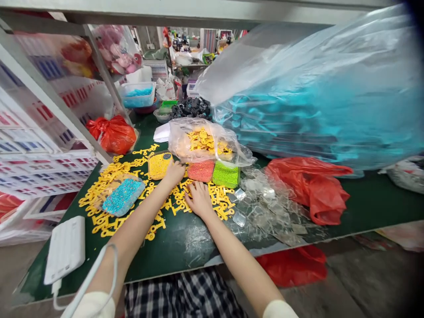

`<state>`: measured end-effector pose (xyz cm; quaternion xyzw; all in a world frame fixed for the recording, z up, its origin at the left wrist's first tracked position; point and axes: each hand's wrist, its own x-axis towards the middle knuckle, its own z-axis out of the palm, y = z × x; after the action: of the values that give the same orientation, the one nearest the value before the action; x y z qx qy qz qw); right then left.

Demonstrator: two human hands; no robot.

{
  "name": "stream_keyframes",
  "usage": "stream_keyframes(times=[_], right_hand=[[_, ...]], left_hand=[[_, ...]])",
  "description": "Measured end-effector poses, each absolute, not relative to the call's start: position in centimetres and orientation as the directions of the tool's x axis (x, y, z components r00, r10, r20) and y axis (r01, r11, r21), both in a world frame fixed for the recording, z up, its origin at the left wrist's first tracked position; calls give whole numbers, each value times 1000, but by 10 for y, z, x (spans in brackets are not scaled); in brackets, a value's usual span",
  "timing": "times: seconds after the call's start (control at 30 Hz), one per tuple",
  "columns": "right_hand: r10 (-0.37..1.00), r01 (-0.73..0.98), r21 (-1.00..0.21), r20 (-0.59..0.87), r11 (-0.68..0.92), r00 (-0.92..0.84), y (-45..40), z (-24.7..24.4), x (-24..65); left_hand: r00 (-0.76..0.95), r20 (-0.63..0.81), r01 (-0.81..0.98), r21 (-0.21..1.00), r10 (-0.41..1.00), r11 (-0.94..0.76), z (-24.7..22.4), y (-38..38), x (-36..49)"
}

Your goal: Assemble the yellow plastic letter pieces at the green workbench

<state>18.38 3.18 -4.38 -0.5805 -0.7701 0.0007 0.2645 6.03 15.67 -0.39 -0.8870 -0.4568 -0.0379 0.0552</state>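
My left hand is at the right edge of a yellow textured block that bears a dark round piece; its fingers are bent and whatever they hold is too small to make out. My right hand rests on loose yellow plastic pieces, just below a coral-red block; its fingers are slightly apart. A green block stands beside the red one. Farther left, a blue speckled block lies on more yellow pieces. Behind the blocks is a clear bag of yellow pieces.
Clear square pieces and a red bag lie on the right of the green table. A large bag of blue items bulges behind them. At front left is a white power bank with a cable; metal frame bars surround the table's back.
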Motion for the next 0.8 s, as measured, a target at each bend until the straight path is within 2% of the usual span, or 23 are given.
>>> stream_keyframes(times=[0.27, 0.5, 0.8], right_hand=[[922, 919, -280, 347, 278, -174, 32, -38, 182], [924, 933, -254, 349, 256, -159, 33, -38, 179], [914, 933, -249, 377, 259, -153, 41, -42, 173]], left_hand=[[577, 64, 816, -75, 814, -573, -6, 161, 56], [575, 40, 816, -108, 817, -568, 14, 161, 51], [607, -183, 769, -107, 773, -630, 14, 187, 57]])
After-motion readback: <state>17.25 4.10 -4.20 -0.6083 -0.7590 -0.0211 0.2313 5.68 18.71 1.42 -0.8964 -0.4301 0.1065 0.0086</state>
